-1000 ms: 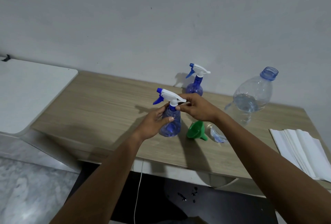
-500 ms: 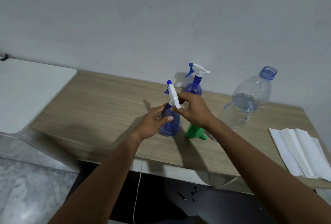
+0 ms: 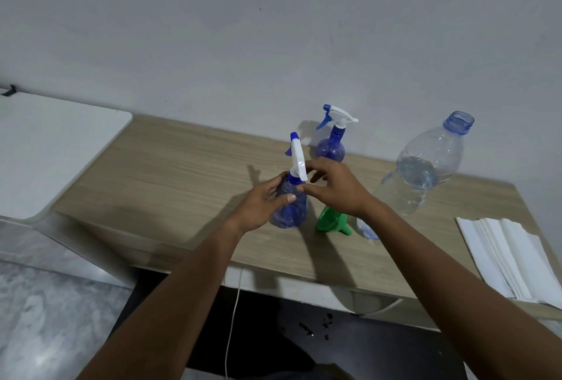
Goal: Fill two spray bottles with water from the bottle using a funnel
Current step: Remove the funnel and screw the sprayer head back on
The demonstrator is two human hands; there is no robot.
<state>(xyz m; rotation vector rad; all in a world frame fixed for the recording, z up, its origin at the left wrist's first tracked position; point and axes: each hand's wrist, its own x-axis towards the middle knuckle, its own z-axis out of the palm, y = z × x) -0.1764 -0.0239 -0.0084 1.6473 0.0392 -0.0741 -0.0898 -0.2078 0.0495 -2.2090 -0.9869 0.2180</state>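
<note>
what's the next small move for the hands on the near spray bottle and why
Probably keep unscrewing: the left hand grips the near blue plastic spray bottle, the right hand is at its white trigger head, which sits on the neck, while the green plastic funnel lies unused.

left hand (image 3: 261, 201): bare, no rings or glove, short nails (thumbnail shows pale)
right hand (image 3: 337, 189): bare too, nothing on the wrist
forearms: both uncovered, no sleeves in sight, no watch or bands

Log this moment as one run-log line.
step: unscrewing sprayer | left hand: gripping near spray bottle | right hand: at sprayer head | funnel: on table, unused | water bottle: uncapped
</note>
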